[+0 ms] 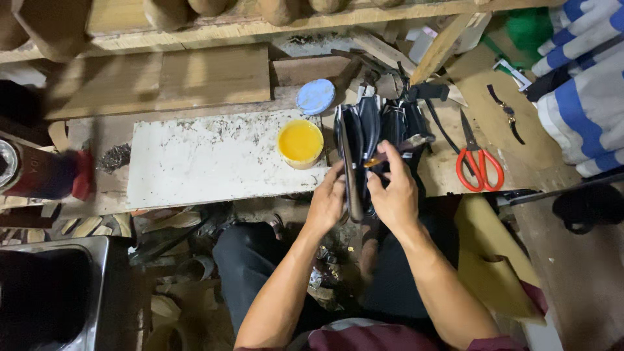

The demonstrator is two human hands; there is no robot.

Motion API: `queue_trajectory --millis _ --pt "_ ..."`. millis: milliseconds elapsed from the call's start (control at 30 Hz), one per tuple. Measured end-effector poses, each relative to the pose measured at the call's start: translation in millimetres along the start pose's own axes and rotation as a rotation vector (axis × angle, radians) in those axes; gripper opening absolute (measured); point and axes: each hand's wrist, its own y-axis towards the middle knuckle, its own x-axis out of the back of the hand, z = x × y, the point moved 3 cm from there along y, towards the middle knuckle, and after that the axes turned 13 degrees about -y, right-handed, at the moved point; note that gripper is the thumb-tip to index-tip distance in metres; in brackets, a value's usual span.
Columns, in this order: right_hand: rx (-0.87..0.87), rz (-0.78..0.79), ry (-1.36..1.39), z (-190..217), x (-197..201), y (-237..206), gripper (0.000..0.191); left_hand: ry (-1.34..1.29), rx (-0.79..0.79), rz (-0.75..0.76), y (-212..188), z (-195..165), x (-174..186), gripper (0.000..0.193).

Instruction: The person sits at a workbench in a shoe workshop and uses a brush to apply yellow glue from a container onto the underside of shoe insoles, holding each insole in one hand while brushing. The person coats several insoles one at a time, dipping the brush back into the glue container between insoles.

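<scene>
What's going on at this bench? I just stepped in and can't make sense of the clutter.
A seated person is working black leather pieces at a wooden workbench. The left hand steadies a long dark strip, while the right hand holds a small brush against the leather. An open tub of yellow glue sits on a stained white board, its blue lid behind it. Red-handled scissors lie to the right.

Rough wooden bench under warm, dim light, with a plank shelf along its back edge. White, stained board lies on the bench. Metal bin stands lower left on a littered floor.
</scene>
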Motion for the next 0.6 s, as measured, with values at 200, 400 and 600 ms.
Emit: queue_trajectory --millis 200,400,600 --pt "-0.213 0.121 0.328 -12.4 -30.9 -2.2 0.065 -0.095 -0.163 0.058 7.3 -14.3 -8.2 0.056" --pt "-0.160 0.104 0.388 -14.7 -39.3 -23.8 0.062 -0.253 -0.026 -0.024 -3.4 -6.2 -8.0 0.047" --pt "-0.121 0.080 0.484 -10.1 -32.8 -46.1 0.074 -0.507 -0.093 0.161 -13.5 3.9 -15.3 0.047"
